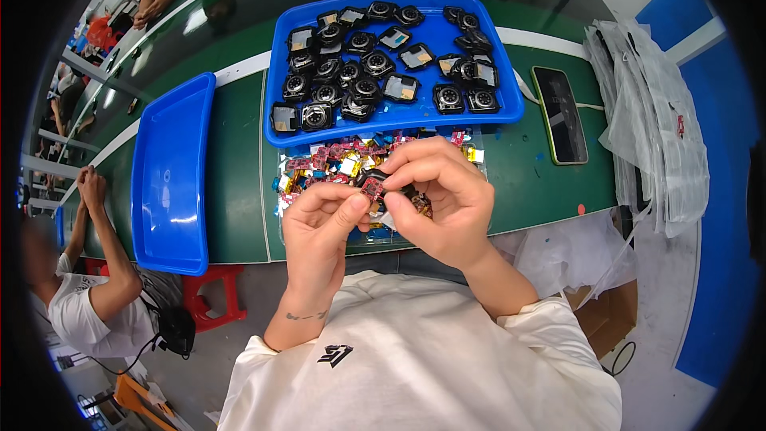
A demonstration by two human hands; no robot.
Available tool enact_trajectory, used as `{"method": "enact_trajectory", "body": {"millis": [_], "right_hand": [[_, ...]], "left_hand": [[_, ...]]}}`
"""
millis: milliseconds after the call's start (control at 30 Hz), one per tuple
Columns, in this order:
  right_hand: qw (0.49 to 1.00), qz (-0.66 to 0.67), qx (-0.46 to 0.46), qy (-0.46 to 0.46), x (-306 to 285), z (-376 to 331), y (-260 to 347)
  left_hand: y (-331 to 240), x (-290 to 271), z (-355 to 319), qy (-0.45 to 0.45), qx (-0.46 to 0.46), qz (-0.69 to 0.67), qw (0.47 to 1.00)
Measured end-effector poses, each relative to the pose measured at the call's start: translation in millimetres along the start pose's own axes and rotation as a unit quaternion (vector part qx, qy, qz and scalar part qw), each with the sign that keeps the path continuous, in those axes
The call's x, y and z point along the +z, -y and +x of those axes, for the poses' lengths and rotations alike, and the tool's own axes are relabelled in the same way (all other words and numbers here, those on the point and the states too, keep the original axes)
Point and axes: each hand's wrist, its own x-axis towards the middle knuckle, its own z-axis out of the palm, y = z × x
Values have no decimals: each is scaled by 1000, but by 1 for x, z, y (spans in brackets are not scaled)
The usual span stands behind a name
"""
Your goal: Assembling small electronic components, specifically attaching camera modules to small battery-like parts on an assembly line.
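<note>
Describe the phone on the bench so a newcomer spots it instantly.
Start at the big blue tray full of small black parts. Just past its right edge, on the green bench, lies the phone, screen dark. It is the only flat, long black slab there, with a greenish rim.

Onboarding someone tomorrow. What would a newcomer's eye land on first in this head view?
First the bright blue plastic tray at top centre of the green workbench, crowded with small black square casings. Just below it, the left hand and right hand meet over a small black part with a red board, above a heap of red and yellow little circuit pieces. A second, bare blue tray lies to the left.
</note>
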Motion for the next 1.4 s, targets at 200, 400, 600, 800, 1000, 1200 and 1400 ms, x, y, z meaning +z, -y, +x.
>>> {"method": "enact_trajectory", "body": {"millis": [200, 400, 600, 800, 1000, 1200, 1400], "right_hand": [[999, 17, 13, -43, 11, 1, 1], [979, -182, -86, -15, -2, 15, 2], [844, -306, -417, 141, 28, 19, 37], [424, -574, -540, 446, 101, -21, 89], [243, -651, -458, 555, 108, -4, 32], [191, -652, -448, 581, 123, 6, 25], [162, -636, -454, 603, 150, 5, 19]], "left_hand": [[-3, 4, 3, -25, 39, 61, 997], [-42, 1, 28, 13, 24, 268, 963], [-155, -103, 224, -146, 291, 539, 777], [-213, -310, 398, -223, 143, 646, 716], [-82, -196, 409, -173, 49, 630, 755], [-137, -222, 408, -297, 168, 743, 576], [-235, -125, 376, -274, 515, 521, 623]]}}
